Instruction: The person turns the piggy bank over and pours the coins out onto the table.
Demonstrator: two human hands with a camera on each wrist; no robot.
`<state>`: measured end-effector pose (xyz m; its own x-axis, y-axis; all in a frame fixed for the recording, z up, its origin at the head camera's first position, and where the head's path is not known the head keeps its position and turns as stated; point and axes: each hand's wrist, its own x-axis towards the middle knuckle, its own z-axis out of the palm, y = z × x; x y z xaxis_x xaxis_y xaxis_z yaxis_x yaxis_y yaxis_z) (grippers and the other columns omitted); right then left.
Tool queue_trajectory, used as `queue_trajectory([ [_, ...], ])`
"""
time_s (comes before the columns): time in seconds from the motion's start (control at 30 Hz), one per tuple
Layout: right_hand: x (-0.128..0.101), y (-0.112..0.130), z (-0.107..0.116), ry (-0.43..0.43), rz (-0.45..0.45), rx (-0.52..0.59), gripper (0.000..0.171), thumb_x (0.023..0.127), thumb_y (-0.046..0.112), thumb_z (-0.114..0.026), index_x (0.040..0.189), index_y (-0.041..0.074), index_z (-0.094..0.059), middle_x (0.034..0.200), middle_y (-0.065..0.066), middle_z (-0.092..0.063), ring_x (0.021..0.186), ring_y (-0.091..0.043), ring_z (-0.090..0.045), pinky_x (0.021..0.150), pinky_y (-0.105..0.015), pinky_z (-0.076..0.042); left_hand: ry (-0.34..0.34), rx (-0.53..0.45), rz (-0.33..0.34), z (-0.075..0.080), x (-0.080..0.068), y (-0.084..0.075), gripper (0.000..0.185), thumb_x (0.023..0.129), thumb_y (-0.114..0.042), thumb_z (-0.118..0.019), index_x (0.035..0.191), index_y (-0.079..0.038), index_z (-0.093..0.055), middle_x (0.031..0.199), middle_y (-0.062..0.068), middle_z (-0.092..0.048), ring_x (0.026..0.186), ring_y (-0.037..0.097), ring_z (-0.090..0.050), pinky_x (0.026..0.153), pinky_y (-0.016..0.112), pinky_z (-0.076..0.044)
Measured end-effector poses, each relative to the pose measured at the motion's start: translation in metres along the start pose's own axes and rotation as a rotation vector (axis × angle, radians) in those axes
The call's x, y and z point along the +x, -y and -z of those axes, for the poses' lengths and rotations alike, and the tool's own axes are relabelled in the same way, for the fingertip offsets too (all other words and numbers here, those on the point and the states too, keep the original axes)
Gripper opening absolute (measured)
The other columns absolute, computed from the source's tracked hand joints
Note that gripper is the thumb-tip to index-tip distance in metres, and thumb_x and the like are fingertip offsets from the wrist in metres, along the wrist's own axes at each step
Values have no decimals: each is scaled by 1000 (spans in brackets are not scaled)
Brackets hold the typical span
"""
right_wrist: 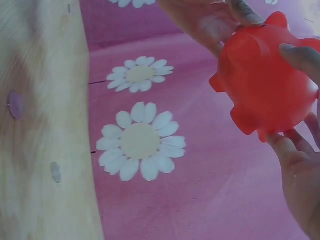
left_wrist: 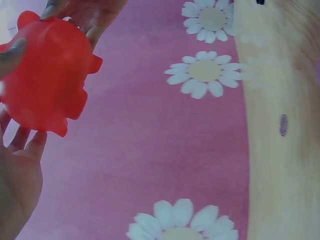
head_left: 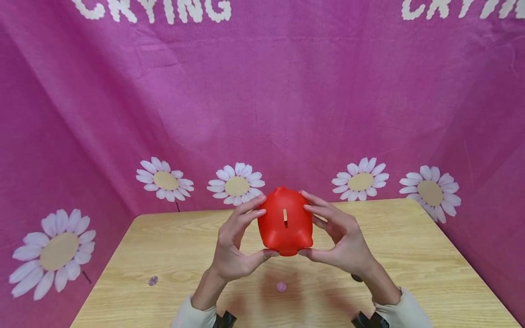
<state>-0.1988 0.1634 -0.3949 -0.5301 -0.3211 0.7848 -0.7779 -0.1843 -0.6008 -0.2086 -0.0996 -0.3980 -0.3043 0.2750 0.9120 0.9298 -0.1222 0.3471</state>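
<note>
Aloft, piggy bank (head_left: 285, 222), contents unseen.

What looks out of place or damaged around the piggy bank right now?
Nothing looks damaged. The red piggy bank is held off the table between the left hand and right hand, slot toward the camera. Two small coins lie loose on the wood.

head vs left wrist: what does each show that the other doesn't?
Head only: the slot in the top of the piggy bank, the pink coin lying under it, the "CRYING" lettering, and both sleeves.
Left wrist only: the bank's underside with its stubby legs.
Both: the left hand and right hand holding the bank above the table, the purple coin, and the daisy cloth.
</note>
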Motion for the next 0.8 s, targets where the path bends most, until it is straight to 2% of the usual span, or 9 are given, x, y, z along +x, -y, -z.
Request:
queue_trajectory([
  [0.2, -7, -6, -1, -4, -85, -16, 89, 65, -27, -87, 146, -9, -57, 164, -14, -52, 152, -19, -52, 110, -34, -57, 9, -5, 127, -1, -9, 1, 80, 70, 10, -94, 142, 7, -59, 154, 27, -54, 147, 27, -55, 116, 42, -53],
  [0.33, -10, -7, -3, -23, -191, -55, 87, 69, -22, -88, 148, -6, -57, 162, -19, -53, 149, -20, -55, 105, -35, -61, -2, 56, 241, -1, -11, 0, 79, 72, 3, -95, 143, 1, -61, 152, 24, -58, 142, 30, -59, 113, 42, -56],
  [0.4, -11, -8, -6, -40, -297, -94, 80, 76, -14, -88, 149, -2, -58, 157, -22, -57, 141, -23, -63, 97, -35, -64, -11, 94, 365, -2, -12, -2, 73, 78, -5, -94, 144, -3, -63, 149, 19, -62, 136, 31, -63, 108, 40, -60],
  [0.5, -12, -11, -11, -64, -539, -165, 61, 91, 9, -85, 148, 8, -63, 147, -22, -65, 125, -29, -74, 86, -34, -68, -17, 133, 659, -5, -12, -4, 61, 87, -21, -88, 143, -10, -66, 141, 11, -70, 123, 31, -70, 96, 37, -66],
  [0.57, -13, -13, -14, -69, -693, -184, 52, 97, 22, -81, 145, 10, -65, 141, -22, -69, 116, -33, -77, 81, -35, -69, -3, 149, 858, -7, -12, -4, 54, 93, -30, -83, 142, -13, -68, 136, 8, -73, 117, 30, -72, 88, 36, -67],
  [0.63, -14, -15, -16, -66, -791, -189, 48, 100, 29, -77, 142, 9, -67, 137, -23, -71, 112, -34, -78, 79, -37, -69, 17, 166, 991, -9, -13, -3, 51, 96, -38, -79, 140, -15, -70, 133, 8, -74, 113, 29, -72, 83, 36, -68],
  [0.7, -14, -16, -16, -61, -822, -182, 46, 102, 29, -75, 141, 6, -67, 133, -24, -72, 109, -34, -79, 79, -40, -69, 37, 179, 1045, -9, -14, -2, 51, 97, -43, -77, 139, -15, -70, 133, 10, -74, 112, 29, -72, 80, 38, -68],
  [0.8, -13, -16, -15, -48, -822, -190, 47, 102, 29, -74, 142, 6, -66, 133, -24, -72, 110, -34, -79, 79, -40, -69, 41, 177, 1046, -9, -14, -2, 52, 97, -43, -77, 140, -14, -70, 134, 10, -74, 112, 28, -72, 81, 38, -68],
])
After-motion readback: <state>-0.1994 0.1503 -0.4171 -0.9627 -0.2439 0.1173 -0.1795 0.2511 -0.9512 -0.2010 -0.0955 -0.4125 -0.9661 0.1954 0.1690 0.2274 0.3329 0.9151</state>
